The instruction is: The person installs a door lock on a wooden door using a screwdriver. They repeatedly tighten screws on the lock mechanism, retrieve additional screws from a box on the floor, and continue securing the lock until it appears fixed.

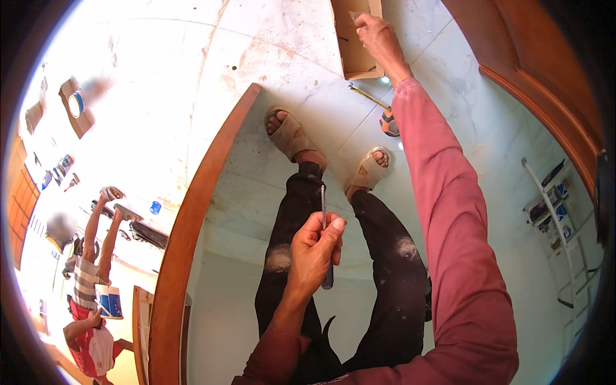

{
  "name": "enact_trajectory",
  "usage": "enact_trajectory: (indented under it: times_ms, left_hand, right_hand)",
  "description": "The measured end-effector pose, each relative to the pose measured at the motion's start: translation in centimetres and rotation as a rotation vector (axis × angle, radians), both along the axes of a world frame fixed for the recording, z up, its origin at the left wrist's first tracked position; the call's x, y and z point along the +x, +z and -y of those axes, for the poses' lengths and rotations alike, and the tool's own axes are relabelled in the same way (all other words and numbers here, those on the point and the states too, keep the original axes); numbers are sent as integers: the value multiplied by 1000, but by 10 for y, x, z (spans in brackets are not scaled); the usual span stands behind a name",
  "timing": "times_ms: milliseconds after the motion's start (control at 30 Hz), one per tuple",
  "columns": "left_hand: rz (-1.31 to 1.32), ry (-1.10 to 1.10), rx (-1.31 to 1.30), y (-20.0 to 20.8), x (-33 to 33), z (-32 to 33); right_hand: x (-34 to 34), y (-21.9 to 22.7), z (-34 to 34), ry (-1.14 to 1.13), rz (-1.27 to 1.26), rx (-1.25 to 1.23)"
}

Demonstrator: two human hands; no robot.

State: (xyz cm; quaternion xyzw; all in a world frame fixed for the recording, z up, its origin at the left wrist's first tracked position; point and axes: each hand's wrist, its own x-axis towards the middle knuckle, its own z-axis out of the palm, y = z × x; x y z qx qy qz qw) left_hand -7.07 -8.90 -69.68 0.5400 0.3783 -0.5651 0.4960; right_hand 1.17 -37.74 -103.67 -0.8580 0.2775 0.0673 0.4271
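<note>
My left hand (314,250) is closed around a screwdriver (323,199), held in front of my knees. Its thin metal shaft points up and away, and its dark handle end comes out below the fingers. Stretched far forward, my right hand (380,40) is over an open cardboard box (351,54) on the floor. Its fingertips are pinched at a small pale piece near the box's inside; what that is I cannot make out. Next to my right sleeve lies an orange and black tape measure (389,123), its yellow blade pulled out toward the box.
A brown wooden door edge (205,192) rises to my left, and wooden panelling (539,90) stands at the right. Further left, another person (90,301) holds a white and blue bucket (109,301). A metal ladder (548,205) is at the far right. My sandalled feet are on the tiles.
</note>
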Motion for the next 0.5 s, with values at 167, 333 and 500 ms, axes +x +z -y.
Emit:
enact_trajectory:
  times_ms: [167, 333, 500]
  left_hand:
    - [-18, 73, -2, 13, 3, 0]
    - [-75, -17, -53, 27, 8, 4]
    - [-61, 7, -33, 37, 14, 0]
  right_hand:
    - [39, 31, -22, 63, -177, -481]
    - [73, 25, 9, 460, -256, -1078]
    - [48, 52, 17, 724, -257, -1131]
